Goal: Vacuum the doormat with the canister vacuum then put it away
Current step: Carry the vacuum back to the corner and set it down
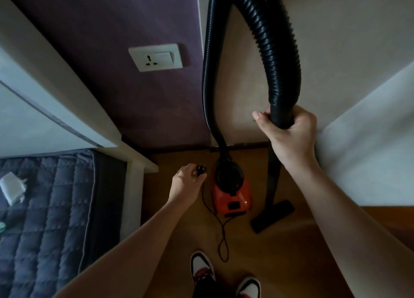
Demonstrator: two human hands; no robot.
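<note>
A small red and black canister vacuum (pixel 233 197) sits on the wooden floor by the wall. Its black ribbed hose (pixel 268 40) loops high up and comes down into my right hand (pixel 289 132), which is closed around the hose end. Below that hand a black wand runs down to the floor nozzle (pixel 272 216). My left hand (pixel 186 184) holds the black plug (pixel 200 170) of the thin power cord (pixel 220 230), which trails over the floor. No doormat shows in this view.
A white wall socket (pixel 156 58) is set in the purple wall above the vacuum. A bed with a grey quilted cover (pixel 44 219) and white frame stands at the left. My two shoes (pixel 202 266) are at the bottom centre.
</note>
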